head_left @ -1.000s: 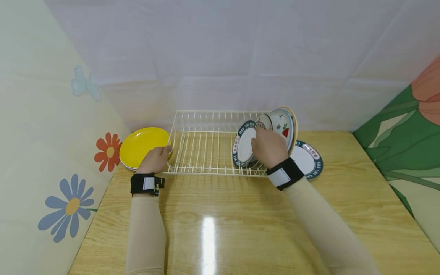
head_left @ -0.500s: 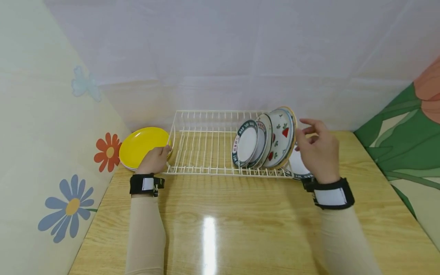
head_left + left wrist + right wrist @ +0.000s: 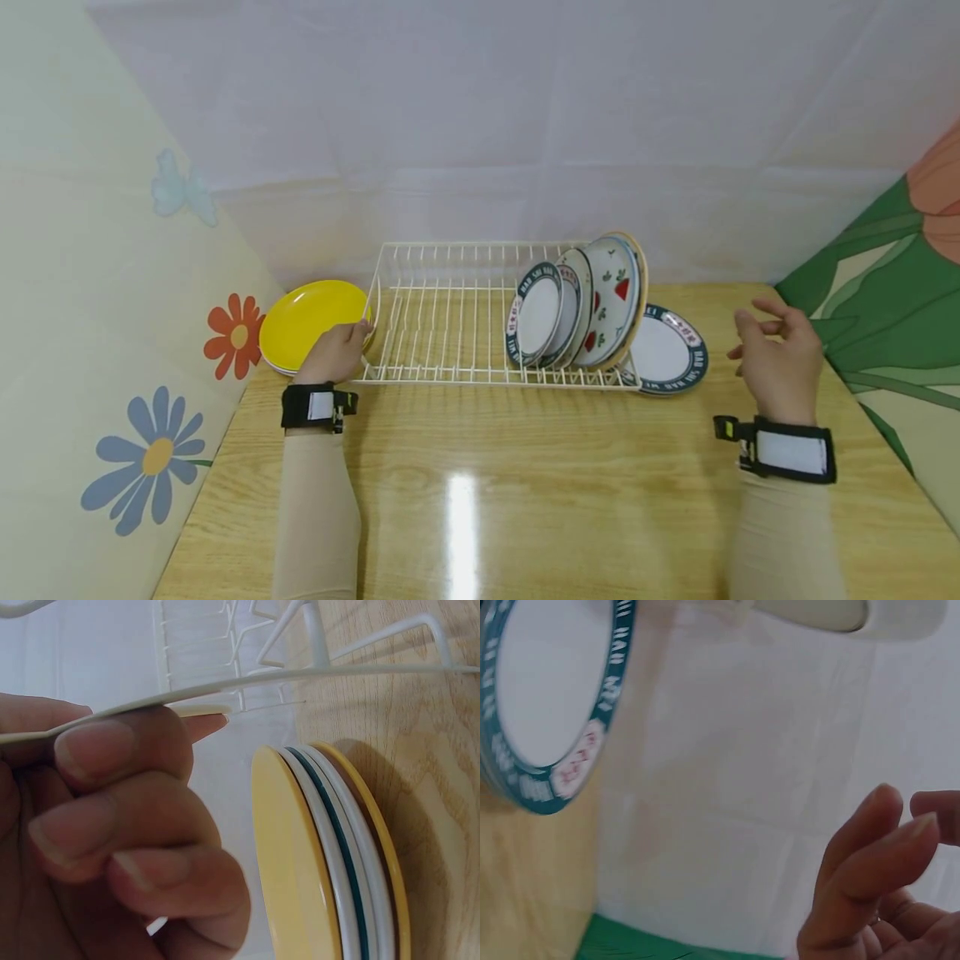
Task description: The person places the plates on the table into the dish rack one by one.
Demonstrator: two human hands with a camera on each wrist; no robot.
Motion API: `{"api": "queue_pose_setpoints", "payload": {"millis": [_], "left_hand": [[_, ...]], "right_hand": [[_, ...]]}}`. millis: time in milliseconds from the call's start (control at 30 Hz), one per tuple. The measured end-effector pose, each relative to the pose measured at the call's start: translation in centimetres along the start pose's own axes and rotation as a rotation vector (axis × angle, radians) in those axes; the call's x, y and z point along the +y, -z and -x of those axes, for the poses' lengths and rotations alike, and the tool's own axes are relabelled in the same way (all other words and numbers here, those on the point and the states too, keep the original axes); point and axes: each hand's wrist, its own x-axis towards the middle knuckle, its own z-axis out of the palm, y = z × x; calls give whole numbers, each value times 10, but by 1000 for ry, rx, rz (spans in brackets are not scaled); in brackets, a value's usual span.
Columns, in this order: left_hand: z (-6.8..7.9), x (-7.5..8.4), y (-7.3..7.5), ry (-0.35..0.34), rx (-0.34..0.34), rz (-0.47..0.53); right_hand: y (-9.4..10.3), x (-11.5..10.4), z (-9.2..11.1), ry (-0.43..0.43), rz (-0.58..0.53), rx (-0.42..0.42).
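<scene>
My left hand [image 3: 333,352] grips the left end wire of a white wire dish rack [image 3: 442,379]; the left wrist view shows fingers [image 3: 127,817] curled round it. Several plates lean upright in the rack's right part: a green-rimmed small plate [image 3: 538,315] in front, others behind it, then a strawberry-patterned plate [image 3: 611,304] and a yellow-rimmed one at the back. My right hand [image 3: 780,358] hovers over the table's right side, holding nothing, fingers loosely bent. Left of it, a green-rimmed plate [image 3: 663,354] lies flat, partly behind the rack; the right wrist view shows others under it.
A stack topped by a yellow plate [image 3: 311,321] lies left of the rack, beside the left hand. The wooden table [image 3: 540,483] meets a white cloth backdrop [image 3: 465,125] behind the rack. Floral panels [image 3: 885,317] stand at both sides.
My right hand has let go of the plates in the rack and moved right, past the flat green-rimmed plate. The left hand has stayed on the rack.
</scene>
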Motion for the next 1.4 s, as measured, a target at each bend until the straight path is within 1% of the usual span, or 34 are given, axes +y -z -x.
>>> {"api": "queue_pose_setpoints", "payload": {"millis": [100,167,267,367,500,600,667,733,800,967,1200,1400], "left_hand": [[-1,0,-1,-6,4,-1],[-1,-1,-1,-7,8,0],[-2,-1,-1,-9,11,3],[-2,-2,-1,-15,19,2],[-1,-2,0,-23,28,4],[-1,-2,0,-26,21,12],[-1,-2,0,-31,20,14],[-1,-3,0,-33,16,14],[-1,-3,0,-31,11,15],[-1,-2,1,-27,11,9],[-1,-2,1,-26,9,14],[0,-1,1,-22,3,15]], "right_hand": [[4,23,-11,-57,40,-45],[3,39,-17,-71,99,-91],[1,61,-27,-77,201,-200],[-3,76,-33,-83,275,-307],[-8,83,-37,-113,338,-418],[-15,84,-37,-159,361,-479],[-20,85,-36,-173,385,-513],[-24,86,-35,-173,398,-537],[-27,86,-34,-154,411,-551],[-27,85,-34,-125,413,-568],[-21,86,-37,-126,390,-605],[-11,87,-40,-111,336,-626]]}}
